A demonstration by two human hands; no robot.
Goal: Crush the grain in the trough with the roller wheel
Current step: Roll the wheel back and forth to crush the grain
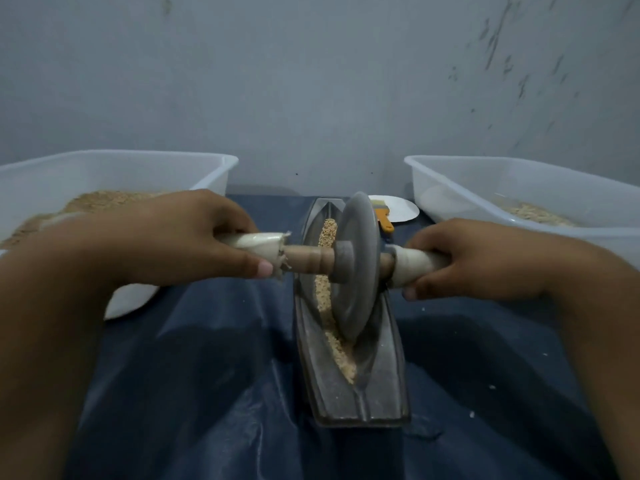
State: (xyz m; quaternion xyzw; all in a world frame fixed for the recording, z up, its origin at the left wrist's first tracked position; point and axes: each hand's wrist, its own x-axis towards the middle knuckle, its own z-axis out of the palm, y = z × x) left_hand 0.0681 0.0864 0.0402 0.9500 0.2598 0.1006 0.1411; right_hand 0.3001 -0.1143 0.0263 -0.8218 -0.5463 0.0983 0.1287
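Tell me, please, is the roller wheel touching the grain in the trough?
Touching: in the head view the roller wheel sinks its lower rim into the grain lying along the trough.

Both of the person's forearms are reaching forward from the bottom corners of the view, angling inward toward each other. The left hand [194,233] is curling over the left end of the handle [304,259], knuckles turned up, with the thumb lying along the near side and its nail showing. The right hand [471,258] is wrapping around the right end in the same overhand way, fingers folding underneath and the thumb tip peeking out below. The two hands are sitting at about the same height, well apart, wrists held fairly straight.
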